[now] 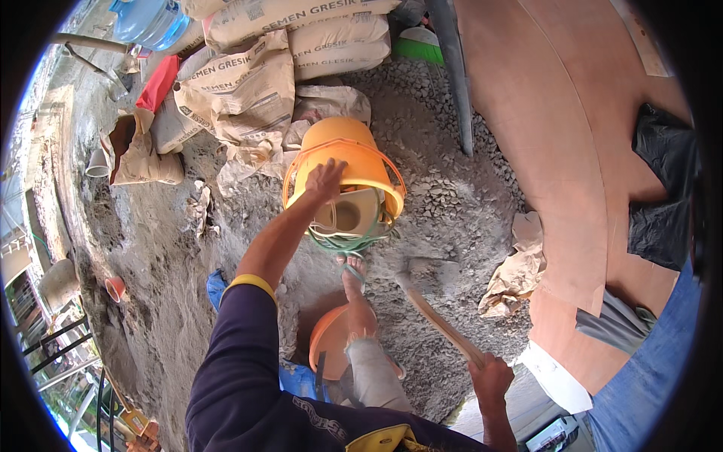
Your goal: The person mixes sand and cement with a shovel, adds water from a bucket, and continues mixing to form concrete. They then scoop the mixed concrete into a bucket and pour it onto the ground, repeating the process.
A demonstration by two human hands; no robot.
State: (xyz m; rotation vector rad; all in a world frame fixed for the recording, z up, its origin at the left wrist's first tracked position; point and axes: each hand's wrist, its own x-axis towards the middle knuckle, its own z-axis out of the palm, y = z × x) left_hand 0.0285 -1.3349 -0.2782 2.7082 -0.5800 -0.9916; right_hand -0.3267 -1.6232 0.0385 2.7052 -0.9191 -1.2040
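Observation:
My left hand (pixel 326 179) rests on the side of an orange plastic bucket (pixel 339 137), which lies tipped with its mouth towards me. Whether the fingers grip the bucket cannot be told. Inside the mouth is a pale container (pixel 353 213), with coils of green hose or cord (pixel 347 243) around its lower edge. My right hand (pixel 491 377) is closed around the wooden handle (pixel 443 326) of a hoe or shovel. The tool's dusty metal blade (pixel 434 271) lies on the gravel, right of my sandalled foot (pixel 353 271).
Stacked paper cement bags (pixel 339 48) stand beyond the bucket. Plywood sheets (pixel 553 141) cover the right side. Gravel (pixel 438 198) and torn paper (pixel 517 271) lie between. An orange basin (pixel 330 342) sits beside my leg, and a blue water bottle (pixel 149 25) is at upper left.

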